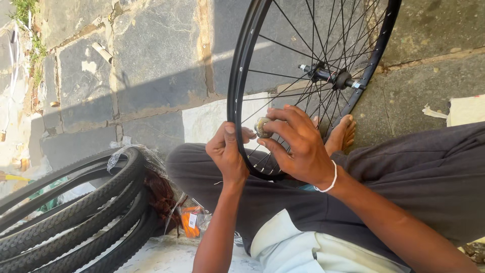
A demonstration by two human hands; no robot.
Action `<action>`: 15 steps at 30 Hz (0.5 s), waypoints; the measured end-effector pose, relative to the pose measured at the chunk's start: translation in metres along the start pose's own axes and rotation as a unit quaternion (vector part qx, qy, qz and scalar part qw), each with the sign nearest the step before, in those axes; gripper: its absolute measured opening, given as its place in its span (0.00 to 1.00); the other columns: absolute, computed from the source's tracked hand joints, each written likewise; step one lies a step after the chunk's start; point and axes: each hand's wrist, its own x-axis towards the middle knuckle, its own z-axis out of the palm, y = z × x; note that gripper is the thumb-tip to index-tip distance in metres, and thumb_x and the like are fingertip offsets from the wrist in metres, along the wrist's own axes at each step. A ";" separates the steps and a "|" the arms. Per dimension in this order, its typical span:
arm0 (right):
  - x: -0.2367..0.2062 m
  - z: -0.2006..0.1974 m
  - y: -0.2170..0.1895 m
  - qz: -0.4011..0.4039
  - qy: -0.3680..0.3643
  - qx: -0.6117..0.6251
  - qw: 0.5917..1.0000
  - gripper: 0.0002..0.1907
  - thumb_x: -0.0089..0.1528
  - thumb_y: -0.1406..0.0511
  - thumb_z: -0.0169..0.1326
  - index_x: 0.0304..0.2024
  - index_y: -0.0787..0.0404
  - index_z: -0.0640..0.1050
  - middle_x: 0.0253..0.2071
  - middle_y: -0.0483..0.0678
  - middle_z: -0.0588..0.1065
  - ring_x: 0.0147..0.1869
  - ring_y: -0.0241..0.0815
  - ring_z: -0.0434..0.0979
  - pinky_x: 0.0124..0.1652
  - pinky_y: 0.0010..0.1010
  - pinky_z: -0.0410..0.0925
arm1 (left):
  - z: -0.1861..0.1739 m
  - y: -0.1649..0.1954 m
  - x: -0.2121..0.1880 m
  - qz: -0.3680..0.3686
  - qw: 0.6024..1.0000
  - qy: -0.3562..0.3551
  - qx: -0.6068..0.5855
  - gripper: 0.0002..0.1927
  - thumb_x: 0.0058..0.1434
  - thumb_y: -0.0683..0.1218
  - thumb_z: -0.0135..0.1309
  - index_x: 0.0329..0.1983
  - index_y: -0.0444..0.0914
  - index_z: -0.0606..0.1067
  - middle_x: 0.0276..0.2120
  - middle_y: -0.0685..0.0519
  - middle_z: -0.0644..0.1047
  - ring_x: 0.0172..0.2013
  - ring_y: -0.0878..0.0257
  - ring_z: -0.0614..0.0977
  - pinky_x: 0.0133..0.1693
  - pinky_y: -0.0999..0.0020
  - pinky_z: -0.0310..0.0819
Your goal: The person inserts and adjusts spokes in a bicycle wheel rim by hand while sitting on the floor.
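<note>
A black spoked bicycle wheel (242, 76) stands upright between my knees, its hub and axle (328, 76) near the top right. My left hand (228, 151) grips the rim near its lower edge, thumb over the rim. My right hand (298, 144), with a white band at the wrist, reaches through the spokes and pinches a small round metallic part (262, 127) against the inner side of the rim. Dark grey trousers (404, 172) cover my legs, and a bare foot (341, 134) shows behind the spokes.
Several black bicycle tyres (76, 212) lie stacked at the lower left, with clear plastic wrap and an orange packet (191, 222) beside them. Stone paving (151, 60) lies ahead, with a white paper scrap (465, 110) at the right edge.
</note>
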 end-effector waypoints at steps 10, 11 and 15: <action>-0.033 0.002 0.012 -0.028 -0.033 0.016 0.999 0.17 0.56 0.68 0.68 0.44 0.65 0.77 0.49 0.56 0.76 0.49 0.53 0.81 0.46 0.39 0.72 | -0.017 0.014 -0.069 -0.016 0.998 -0.028 -0.045 0.22 0.73 0.47 0.55 0.63 0.27 0.74 0.35 0.46 0.80 0.35 0.64 0.81 0.40 0.68 0.79; -0.036 -0.003 0.007 -0.026 -0.031 0.017 0.999 0.17 0.56 0.68 0.69 0.44 0.65 0.77 0.49 0.55 0.76 0.48 0.52 0.81 0.44 0.39 0.72 | -0.018 0.022 -0.072 -0.023 0.999 -0.036 -0.020 0.22 0.73 0.48 0.55 0.62 0.28 0.74 0.35 0.46 0.81 0.33 0.64 0.81 0.38 0.69 0.78; -0.022 -0.013 -0.002 -0.001 0.014 0.036 0.999 0.16 0.58 0.68 0.68 0.45 0.65 0.77 0.51 0.56 0.75 0.50 0.50 0.81 0.48 0.35 0.75 | -0.009 0.048 -0.028 -0.029 0.996 -0.076 0.033 0.24 0.70 0.51 0.56 0.62 0.30 0.73 0.32 0.49 0.81 0.28 0.66 0.79 0.32 0.72 0.77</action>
